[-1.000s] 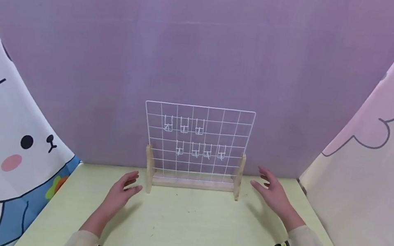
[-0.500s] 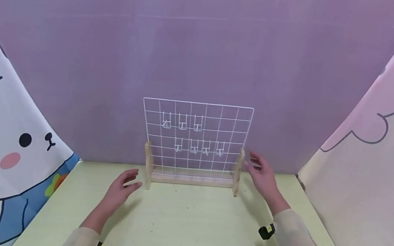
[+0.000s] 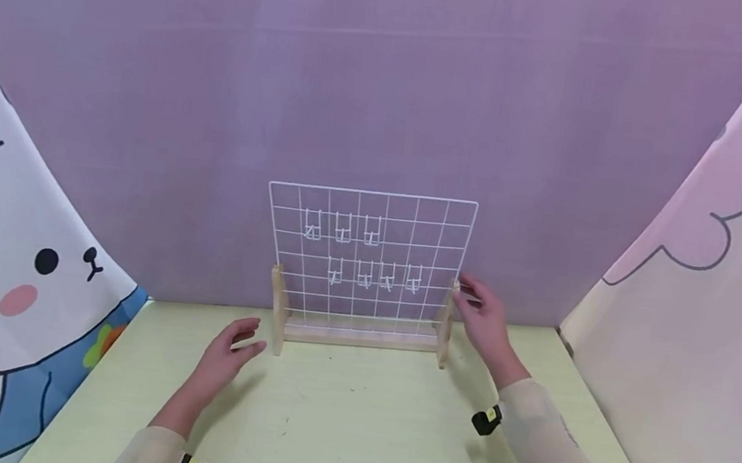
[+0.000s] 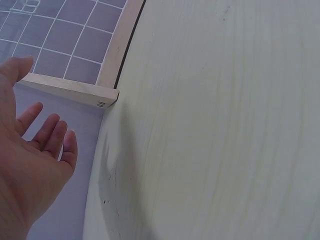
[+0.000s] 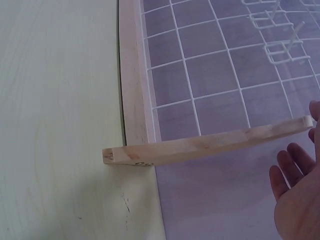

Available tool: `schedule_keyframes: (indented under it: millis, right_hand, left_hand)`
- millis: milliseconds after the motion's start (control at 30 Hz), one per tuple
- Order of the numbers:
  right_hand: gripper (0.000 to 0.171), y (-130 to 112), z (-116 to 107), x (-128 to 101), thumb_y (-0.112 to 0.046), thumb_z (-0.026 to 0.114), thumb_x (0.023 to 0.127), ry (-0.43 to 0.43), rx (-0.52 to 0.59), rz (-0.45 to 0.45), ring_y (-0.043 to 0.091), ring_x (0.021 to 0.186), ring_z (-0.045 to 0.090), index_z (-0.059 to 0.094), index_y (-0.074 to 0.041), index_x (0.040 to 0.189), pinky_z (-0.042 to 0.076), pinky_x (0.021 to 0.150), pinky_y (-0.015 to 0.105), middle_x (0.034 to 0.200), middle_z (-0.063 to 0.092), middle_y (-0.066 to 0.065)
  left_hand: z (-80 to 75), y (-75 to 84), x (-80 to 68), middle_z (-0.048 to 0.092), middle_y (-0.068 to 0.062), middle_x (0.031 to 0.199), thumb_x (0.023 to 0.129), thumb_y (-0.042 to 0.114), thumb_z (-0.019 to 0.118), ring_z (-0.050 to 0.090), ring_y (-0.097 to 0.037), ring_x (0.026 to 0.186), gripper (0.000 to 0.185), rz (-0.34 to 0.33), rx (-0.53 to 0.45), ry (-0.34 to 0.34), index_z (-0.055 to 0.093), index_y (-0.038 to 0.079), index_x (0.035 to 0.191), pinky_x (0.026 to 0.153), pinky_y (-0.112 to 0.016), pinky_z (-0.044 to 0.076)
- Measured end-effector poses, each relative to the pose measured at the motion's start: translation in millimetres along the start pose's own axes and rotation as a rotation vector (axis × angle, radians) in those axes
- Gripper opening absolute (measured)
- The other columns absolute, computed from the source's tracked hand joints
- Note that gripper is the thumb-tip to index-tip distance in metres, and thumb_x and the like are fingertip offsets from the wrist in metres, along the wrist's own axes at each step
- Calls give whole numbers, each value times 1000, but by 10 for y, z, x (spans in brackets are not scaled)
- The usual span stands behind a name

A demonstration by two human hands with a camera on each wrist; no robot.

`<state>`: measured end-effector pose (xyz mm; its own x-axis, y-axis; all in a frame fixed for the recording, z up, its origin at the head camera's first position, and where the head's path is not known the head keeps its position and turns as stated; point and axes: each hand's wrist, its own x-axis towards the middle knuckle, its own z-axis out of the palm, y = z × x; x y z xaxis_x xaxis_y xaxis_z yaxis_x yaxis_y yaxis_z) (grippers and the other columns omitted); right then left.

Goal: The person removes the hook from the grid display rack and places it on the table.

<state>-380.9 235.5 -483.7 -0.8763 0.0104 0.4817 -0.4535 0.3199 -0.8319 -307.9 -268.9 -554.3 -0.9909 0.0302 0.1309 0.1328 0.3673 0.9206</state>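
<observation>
A white wire grid panel (image 3: 368, 255) stands upright in a wooden base (image 3: 360, 338) at the back of the pale table (image 3: 345, 431). Several small white wire hooks (image 3: 371, 231) hang on it in two rows. My right hand (image 3: 482, 317) is open, its fingertips at the top of the right wooden post (image 3: 447, 327); the right wrist view shows that post (image 5: 210, 142) beside the fingers (image 5: 295, 170). My left hand (image 3: 229, 357) hovers open, a little short of the left wooden post (image 3: 276, 321), which appears in the left wrist view (image 4: 70, 90) beyond the spread fingers (image 4: 47, 137).
A purple backdrop (image 3: 389, 93) rises right behind the rack. Cartoon-printed curtains hang at the left (image 3: 6, 277) and right (image 3: 708, 291), closing in the table's sides. Bare tabletop lies in front of the rack.
My right hand has moved up and left from the table's right side to the rack's right post. The left hand has barely shifted.
</observation>
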Motion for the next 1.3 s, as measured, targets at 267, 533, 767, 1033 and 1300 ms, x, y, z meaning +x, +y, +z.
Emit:
schedule_keyframes:
  millis: [267,533,767,1033,1300]
  right_hand:
    - [46,-315,100,-38,1,66,109,3,40,52,51,123,64,55,14,151,52,91,10,145,60,39]
    - [37,-1,179,5,-13,62,115,41,42,104,43,119,64,64,4,148,53,86,13,140,66,32]
    - [37,137,276,23,-23,64,115,91,135,82,46,119,63,69,-6,147,59,85,23,143,69,21]
    - [35,152,391,-1,-25,64,115,162,205,76,47,110,61,71,-8,145,53,71,19,140,72,19]
    - [39,150,423,-21,-26,57,118,159,222,101,49,124,57,66,-5,149,55,98,36,145,67,22]
  left_hand:
    - [-5,32,-6,48,-25,165,111,23,72,45,-42,153,61,-1,5,7,47,1,162,123,-57,42]
    - [23,10,-54,51,-24,163,110,24,74,49,-42,150,60,-2,2,9,50,2,159,118,-41,48]
    - [20,-7,-47,54,-23,161,111,21,72,51,-39,149,53,-5,-28,34,54,4,157,103,-16,46]
    - [52,53,-30,55,-23,159,110,19,72,53,-41,146,52,31,-20,40,54,1,156,105,-20,48]
    - [164,261,45,62,-24,148,109,17,74,61,-40,134,45,92,-40,99,60,0,149,95,-20,54]
